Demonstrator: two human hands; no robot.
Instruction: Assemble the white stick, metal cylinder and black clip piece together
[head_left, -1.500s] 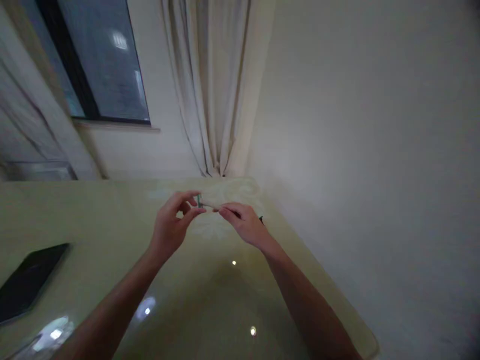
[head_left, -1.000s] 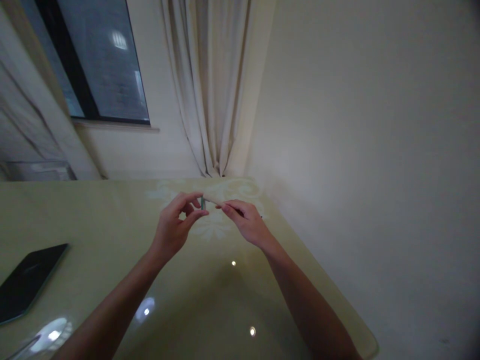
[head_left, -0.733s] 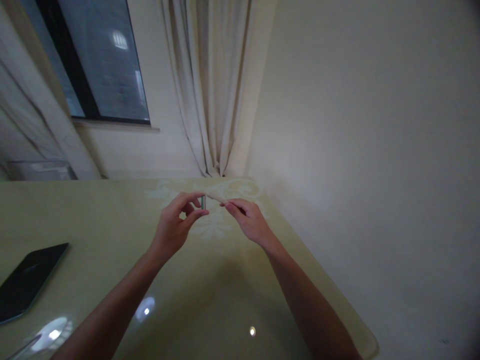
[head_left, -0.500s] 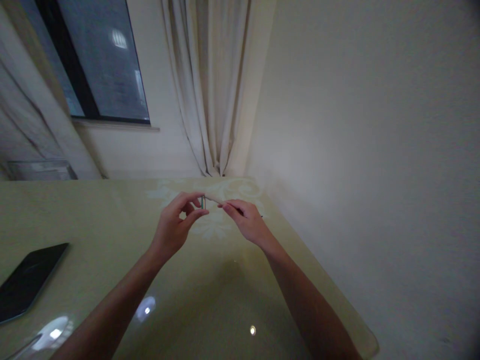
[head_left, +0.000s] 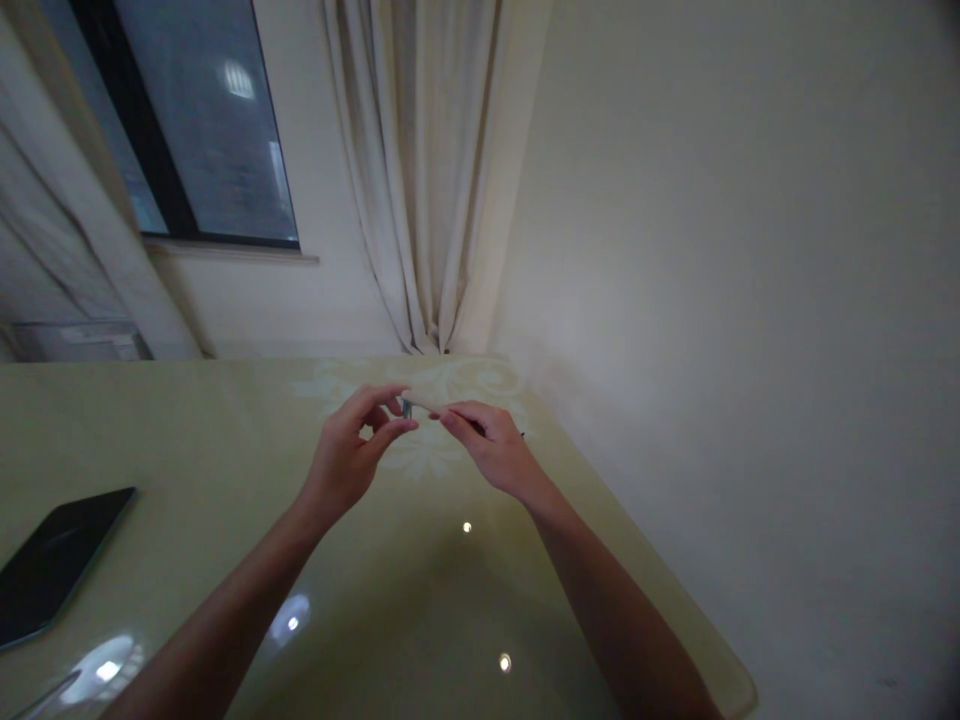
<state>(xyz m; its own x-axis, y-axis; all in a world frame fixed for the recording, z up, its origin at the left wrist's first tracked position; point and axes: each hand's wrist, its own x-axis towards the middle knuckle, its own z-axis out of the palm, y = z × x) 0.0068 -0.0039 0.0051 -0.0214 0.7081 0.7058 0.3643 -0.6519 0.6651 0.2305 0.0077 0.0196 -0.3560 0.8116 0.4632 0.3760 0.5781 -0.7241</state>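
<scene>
My left hand (head_left: pixel 358 425) is raised over the far part of the table, its thumb and index finger closed on a small greenish piece with pale edges (head_left: pixel 407 409). The piece stands upright between the fingertips and is too small to name. From the right, my right hand (head_left: pixel 487 435) pinches a slim pale stick-like thing (head_left: pixel 424 402). Its far end meets the top of the small piece, near my left index fingertip. My right fingers hide its near part; a dark tip (head_left: pixel 523 434) shows beyond that hand.
Under both hands lies a glossy yellowish table (head_left: pixel 420 580) with a pale floral pattern and light reflections. A flat black tablet-like device (head_left: pixel 64 560) rests at the left. A wall (head_left: pixel 712 350) runs along the right side; a curtain (head_left: pixel 420 180) hangs behind the far edge.
The pale stick's end has shifted slightly left over the top of the small piece, my right fingers moving a little with it. My left hand has stayed in place.
</scene>
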